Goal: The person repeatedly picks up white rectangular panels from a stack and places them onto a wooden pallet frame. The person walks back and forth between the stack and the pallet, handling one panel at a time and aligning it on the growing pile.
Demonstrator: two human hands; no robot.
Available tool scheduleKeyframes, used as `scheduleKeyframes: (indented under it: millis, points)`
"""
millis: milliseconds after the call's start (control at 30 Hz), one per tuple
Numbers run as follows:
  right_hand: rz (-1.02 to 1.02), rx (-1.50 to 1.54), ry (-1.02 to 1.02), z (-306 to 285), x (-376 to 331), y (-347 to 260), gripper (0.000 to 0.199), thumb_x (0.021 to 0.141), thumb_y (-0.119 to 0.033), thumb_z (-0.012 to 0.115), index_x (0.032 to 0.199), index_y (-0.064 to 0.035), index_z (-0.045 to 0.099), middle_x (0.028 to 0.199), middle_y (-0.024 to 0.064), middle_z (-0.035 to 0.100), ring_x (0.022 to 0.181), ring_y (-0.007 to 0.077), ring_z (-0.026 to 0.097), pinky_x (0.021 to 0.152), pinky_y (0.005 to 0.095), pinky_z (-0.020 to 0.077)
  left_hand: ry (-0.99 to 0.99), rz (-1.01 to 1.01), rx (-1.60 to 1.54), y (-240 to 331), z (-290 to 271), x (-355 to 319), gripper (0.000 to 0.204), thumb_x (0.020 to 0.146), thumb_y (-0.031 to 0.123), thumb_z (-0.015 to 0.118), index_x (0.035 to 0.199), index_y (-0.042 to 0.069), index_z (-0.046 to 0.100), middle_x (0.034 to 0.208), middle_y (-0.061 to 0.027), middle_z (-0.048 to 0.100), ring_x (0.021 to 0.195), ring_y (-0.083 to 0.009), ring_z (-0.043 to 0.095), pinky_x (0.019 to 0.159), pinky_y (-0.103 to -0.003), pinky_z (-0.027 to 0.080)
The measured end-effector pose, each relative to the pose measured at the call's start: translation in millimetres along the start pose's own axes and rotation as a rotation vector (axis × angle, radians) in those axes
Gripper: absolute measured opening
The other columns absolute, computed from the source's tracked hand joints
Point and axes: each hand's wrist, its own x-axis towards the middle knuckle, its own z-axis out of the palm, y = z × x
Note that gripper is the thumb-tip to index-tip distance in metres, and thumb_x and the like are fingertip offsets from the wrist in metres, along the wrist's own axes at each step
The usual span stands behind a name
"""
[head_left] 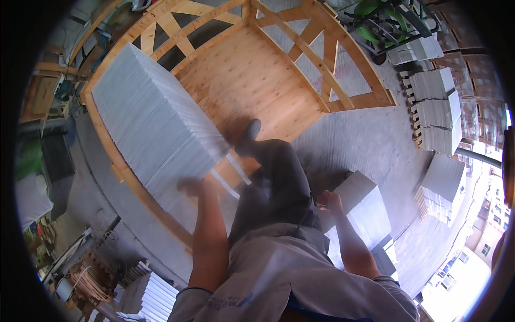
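My left hand [193, 187] is at the near end of a long block of stacked grey-white sheets [155, 112]. Motion smears its fingers, so I cannot tell their pose or whether they touch the stack. The block lies along the left side of a large wooden crate [236, 64]. Two pale straps [225, 184] stick out at its near end. My right hand [329, 201] is held out to the right with fingers curled in and nothing seen in them. Close beside it stands a smaller grey stack [357, 193]. One of my feet [248, 131] is over the crate's plywood floor.
Slatted crate walls [322, 59] rise at the far side and right. Several pale stacks on pallets [434, 110] stand along the right. A machine with green wheels [378, 24] is at the far right. At the lower left are a white ribbed stack [147, 298] and cables on the floor [107, 232].
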Motion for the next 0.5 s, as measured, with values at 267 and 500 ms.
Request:
scheduleKeyframes:
  millis: [267, 500]
  points:
    - [0.08, 0.182, -0.131, -26.4, 14.3, 31.9, 0.035, 0.09, -0.033, 0.05, 0.098, -0.0006, 0.059, 0.083, 0.0136, 0.065, 0.073, 0.0237, 0.066, 0.054, 0.0344, 0.0522, 0.06, 0.199, 0.697, -2.7, 5.8, 6.7, 0.055, 0.089, 0.028, 0.045, 0.129, -0.008, 0.035, 0.12, -0.023, 0.05, 0.102, -0.0308, 0.058, 0.082, -0.039, 0.051]
    - [0.073, 0.095, -0.061, -20.0, 7.8, 14.6, 0.034, 0.091, -0.032, 0.048, 0.099, -0.0008, 0.059, 0.083, 0.0133, 0.065, 0.072, 0.025, 0.066, 0.056, 0.0352, 0.0539, 0.027, 0.313, 0.861, -1.6, 7.9, 5.4, 0.055, 0.088, 0.022, 0.048, 0.131, -0.007, 0.033, 0.122, -0.0229, 0.049, 0.103, -0.0291, 0.058, 0.082, -0.037, 0.051]
